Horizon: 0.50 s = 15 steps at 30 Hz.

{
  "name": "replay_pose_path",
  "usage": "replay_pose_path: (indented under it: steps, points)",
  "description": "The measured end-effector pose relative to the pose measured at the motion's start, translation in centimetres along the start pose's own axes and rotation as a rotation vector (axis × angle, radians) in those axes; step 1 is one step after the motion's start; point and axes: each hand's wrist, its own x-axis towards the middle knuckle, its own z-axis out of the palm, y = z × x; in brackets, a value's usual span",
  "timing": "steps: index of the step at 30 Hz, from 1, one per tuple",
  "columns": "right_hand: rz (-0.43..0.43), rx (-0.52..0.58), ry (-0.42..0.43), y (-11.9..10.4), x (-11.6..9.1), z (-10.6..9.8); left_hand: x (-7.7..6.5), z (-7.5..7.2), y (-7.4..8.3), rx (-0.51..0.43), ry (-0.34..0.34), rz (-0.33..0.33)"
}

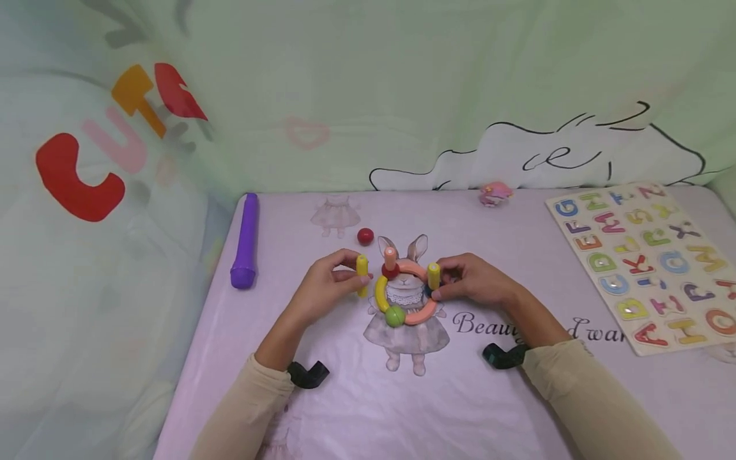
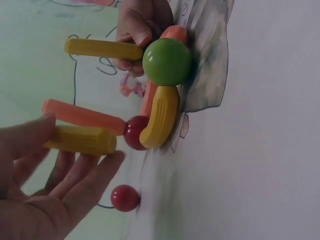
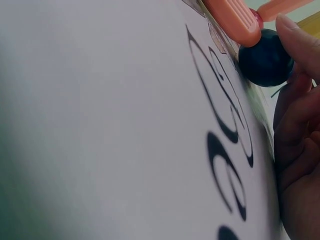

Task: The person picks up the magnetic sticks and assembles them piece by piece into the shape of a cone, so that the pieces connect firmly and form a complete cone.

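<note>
On the table lies a ring of curved orange (image 1: 423, 314) and yellow (image 1: 381, 294) pieces, joined by a green ball (image 1: 395, 316), a red ball (image 1: 390, 273) and a dark blue ball (image 3: 266, 59). An orange rod (image 1: 390, 257) stands up from the red ball, and a yellow rod (image 1: 434, 275) rises at the blue one. My left hand (image 1: 326, 284) pinches a second yellow rod (image 2: 82, 139) upright, just left of the ring and apart from it. With thumb and fingers my right hand (image 1: 474, 279) grips the dark blue ball at the ring's right side.
A loose red ball (image 1: 365, 236) lies behind the ring. At the left edge is a purple toy microphone (image 1: 245, 243). A wooden alphabet puzzle board (image 1: 623, 281) lies on the right, and a small pink toy (image 1: 495, 193) sits at the back edge before the cloth wall.
</note>
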Motion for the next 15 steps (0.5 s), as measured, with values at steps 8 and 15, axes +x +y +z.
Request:
replay_pose_path:
  steps: [8, 15]
  points:
    - [-0.018, 0.013, -0.004, 0.3, 0.0, -0.1, -0.1, 0.9, 0.0, 0.053, -0.149, 0.115]
    - [-0.021, 0.014, -0.001, 0.5, 0.0, -0.1, -0.1, 1.8, 0.2, -0.002, -0.228, 0.157]
